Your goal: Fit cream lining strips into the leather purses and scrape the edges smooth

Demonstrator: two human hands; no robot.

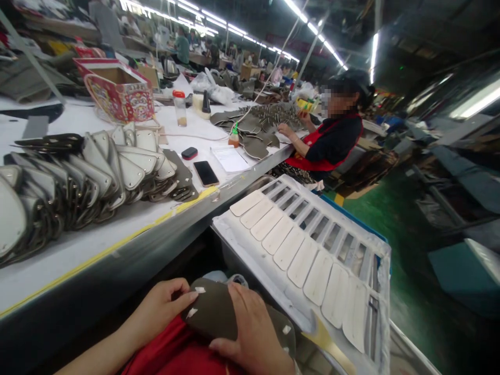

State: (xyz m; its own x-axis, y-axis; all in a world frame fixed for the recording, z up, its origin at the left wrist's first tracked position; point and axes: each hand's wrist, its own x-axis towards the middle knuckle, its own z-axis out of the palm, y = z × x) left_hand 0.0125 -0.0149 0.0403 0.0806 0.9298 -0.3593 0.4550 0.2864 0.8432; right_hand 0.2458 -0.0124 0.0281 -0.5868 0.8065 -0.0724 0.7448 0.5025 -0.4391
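Above the panel the air is open, so the left hand and the right hand can rise straight up. Leftward, the table edge blocks a low path, and behind it stands the stack. Over the flat phone one may pass. Rightward, the rack is near.

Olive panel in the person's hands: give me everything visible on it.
The olive panel is a dark, flat-looking piece with rounded ends; it looks like leather or similar sheet, but the material is uncertain. Three small white tabs show: two toward its left end, one toward its right. It lies above the red cloth on the person's lap. The left hand touches its left end; the right hand covers its middle. Its underside is hidden.
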